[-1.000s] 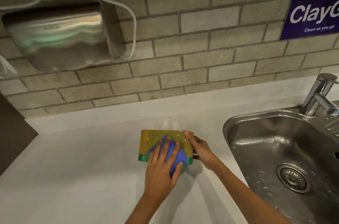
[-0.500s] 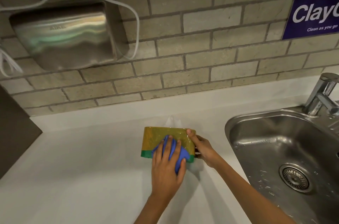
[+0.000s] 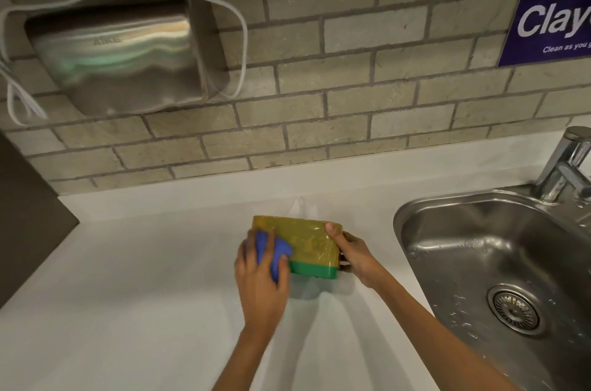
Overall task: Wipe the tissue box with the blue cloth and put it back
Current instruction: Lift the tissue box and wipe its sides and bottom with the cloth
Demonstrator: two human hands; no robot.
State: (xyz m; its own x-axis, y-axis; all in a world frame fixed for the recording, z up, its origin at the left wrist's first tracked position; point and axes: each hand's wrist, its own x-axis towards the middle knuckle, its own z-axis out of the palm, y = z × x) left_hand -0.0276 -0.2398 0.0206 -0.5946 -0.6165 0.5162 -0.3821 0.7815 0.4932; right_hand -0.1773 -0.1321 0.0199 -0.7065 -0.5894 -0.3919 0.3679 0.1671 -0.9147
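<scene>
Since the earlier frames, the left hand (image 3: 260,278) and the blue cloth (image 3: 271,251) have travelled from the middle of the box face to its left end, while the right hand (image 3: 353,254) has kept its station at the right end. At this moment the tissue box (image 3: 311,242), yellow-wrapped with a green band along its near lower edge, sits on the white counter (image 3: 128,278) to the left of the steel sink (image 3: 499,246), with a white tissue (image 3: 302,206) showing at its far side. Left hand: closed around the bunched cloth, pressing it against the left end of the box. Right hand: grasping the right end of the box, thumb laid on the top edge, fingers wrapped behind. Whether the box rests fully on the counter or is tipped slightly cannot be told. Step in hand, by judgement: wiping, with the near face apparently covered and the left end now being treated. The next move probably calls for carrying the cloth over any remaining surfaces, which requires the right hand to brace or turn the box. Replacement follows: set the box flat and let go with both hands.
</scene>
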